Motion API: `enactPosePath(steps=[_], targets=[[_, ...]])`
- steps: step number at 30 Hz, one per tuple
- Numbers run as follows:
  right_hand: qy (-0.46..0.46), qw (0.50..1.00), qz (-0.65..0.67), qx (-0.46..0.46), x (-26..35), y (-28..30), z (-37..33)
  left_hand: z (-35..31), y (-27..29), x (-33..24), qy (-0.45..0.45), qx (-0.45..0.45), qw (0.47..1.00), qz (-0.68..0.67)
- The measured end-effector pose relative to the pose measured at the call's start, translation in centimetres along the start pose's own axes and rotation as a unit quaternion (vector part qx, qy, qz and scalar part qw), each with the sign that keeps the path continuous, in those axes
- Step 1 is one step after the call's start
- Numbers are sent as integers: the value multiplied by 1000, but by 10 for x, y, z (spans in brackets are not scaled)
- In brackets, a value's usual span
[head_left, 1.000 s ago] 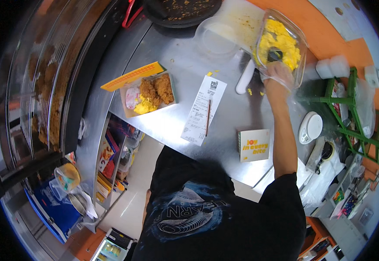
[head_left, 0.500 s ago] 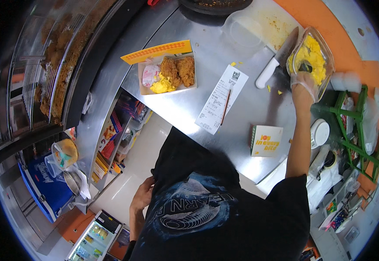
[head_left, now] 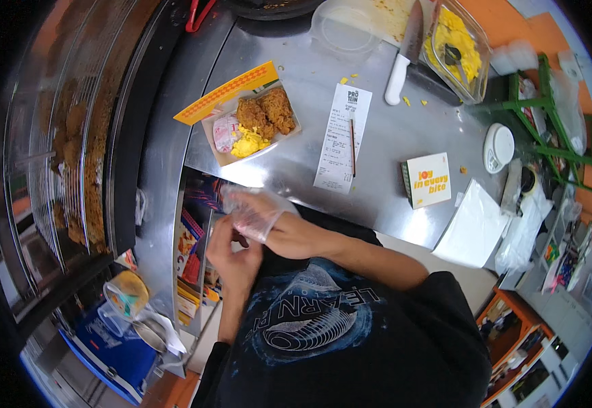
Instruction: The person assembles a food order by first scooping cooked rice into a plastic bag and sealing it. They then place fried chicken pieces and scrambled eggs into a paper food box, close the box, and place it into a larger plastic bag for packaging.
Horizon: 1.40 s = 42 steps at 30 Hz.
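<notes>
In front of my body, above the counter's near edge, my two hands meet. A loose clear plastic glove (head_left: 273, 208) covers my right hand (head_left: 248, 209), whose fingers are smeared by motion. Right below it, my bare left hand (head_left: 233, 257) has its fingers curled in, and they appear to pinch the glove. Nearest on the steel counter is an open cardboard meal box (head_left: 231, 158) holding fried chicken pieces (head_left: 266, 112), scrambled egg (head_left: 250, 142) and a pink-and-white wrapped item (head_left: 226, 132). A glass dish (head_left: 484, 83) of scrambled egg with a dark spoon (head_left: 453, 54) stands at the far right.
A receipt (head_left: 340, 153) with a thin brown stick (head_left: 352, 148) lies mid-counter. Beyond it, a white-handled knife (head_left: 398, 78) rests near the dish. A small printed box (head_left: 428, 179) stands right, near white paper sheets (head_left: 469, 228). A fried-food display case (head_left: 82, 143) is at left.
My right hand has let go of the spoon in the egg dish and come back to my front. My left hand has risen from my side to meet it. The view has shifted.
</notes>
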State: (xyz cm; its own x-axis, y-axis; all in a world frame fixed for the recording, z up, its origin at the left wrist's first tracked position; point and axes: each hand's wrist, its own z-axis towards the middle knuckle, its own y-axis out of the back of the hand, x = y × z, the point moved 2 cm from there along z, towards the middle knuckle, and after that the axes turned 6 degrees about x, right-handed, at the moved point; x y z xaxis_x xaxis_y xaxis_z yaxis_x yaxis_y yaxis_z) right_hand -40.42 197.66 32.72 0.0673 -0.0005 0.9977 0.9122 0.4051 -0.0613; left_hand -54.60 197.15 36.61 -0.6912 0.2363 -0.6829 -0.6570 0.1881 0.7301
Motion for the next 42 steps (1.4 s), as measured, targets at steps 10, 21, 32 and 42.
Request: enactPosePath(steps=[10, 21, 32, 42], targets=[[15, 997, -62, -33, -7, -50, 22, 3, -14, 136, 130, -123, 919, -351], [32, 998, -24, -40, 56, 5, -29, 82, 69, 279, -10, -200, 925, 323], [-109, 952, -242, -154, 3, 27, -21, 107, 36, 313, 110, -189, 903, 370], [-104, 856, -401, -309, -58, 61, 24, 121, 57, 328, 253, -39, 925, 281]])
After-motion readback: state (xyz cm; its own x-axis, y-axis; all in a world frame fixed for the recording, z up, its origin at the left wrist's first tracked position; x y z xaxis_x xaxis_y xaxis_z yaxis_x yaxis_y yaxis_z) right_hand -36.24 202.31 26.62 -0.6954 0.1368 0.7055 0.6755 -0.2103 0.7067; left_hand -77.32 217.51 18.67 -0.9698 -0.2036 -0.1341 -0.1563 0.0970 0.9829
